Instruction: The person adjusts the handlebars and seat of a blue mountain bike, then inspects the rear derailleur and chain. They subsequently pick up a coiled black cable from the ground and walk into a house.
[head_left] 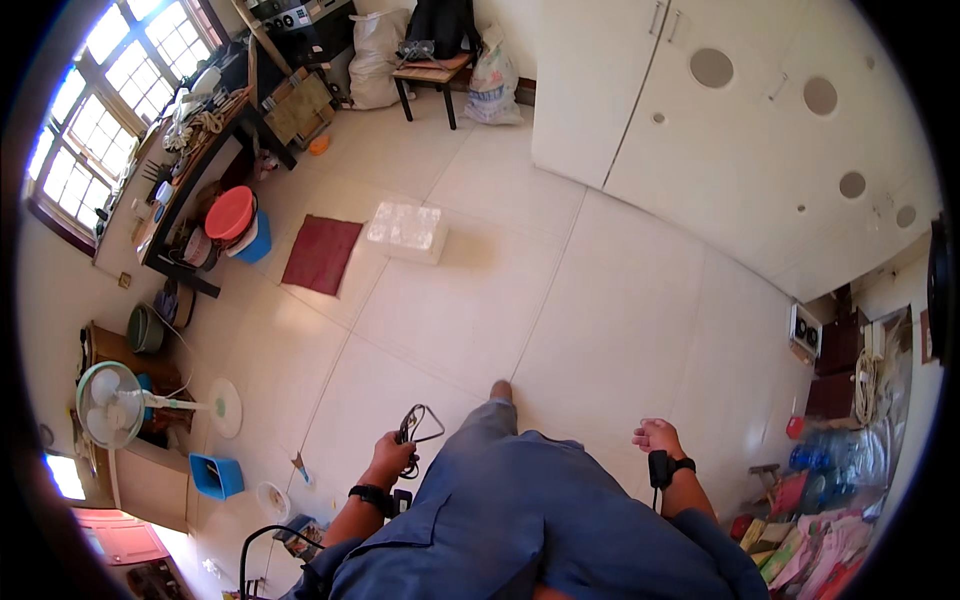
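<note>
My left hand [393, 456] is closed around a bundled black cable [424, 425], which loops out in front of the fingers. To the right, my right hand [657, 437] hangs beside my body with loosely bent fingers apart and nothing visible in them. Both wrists wear black bands. On the tiled floor ahead sits a white block-shaped box [408, 232], well beyond both hands. A dark red mat [322, 255] lies flat just left of the box.
A standing fan [112, 405], a blue bin [216, 476] and a desk [200, 180] with cluttered top line the left side. Red and blue basins [231, 212] sit by the desk. White cabinets [730, 130] fill the far right. Plastic bottles [820, 455] crowd the near right.
</note>
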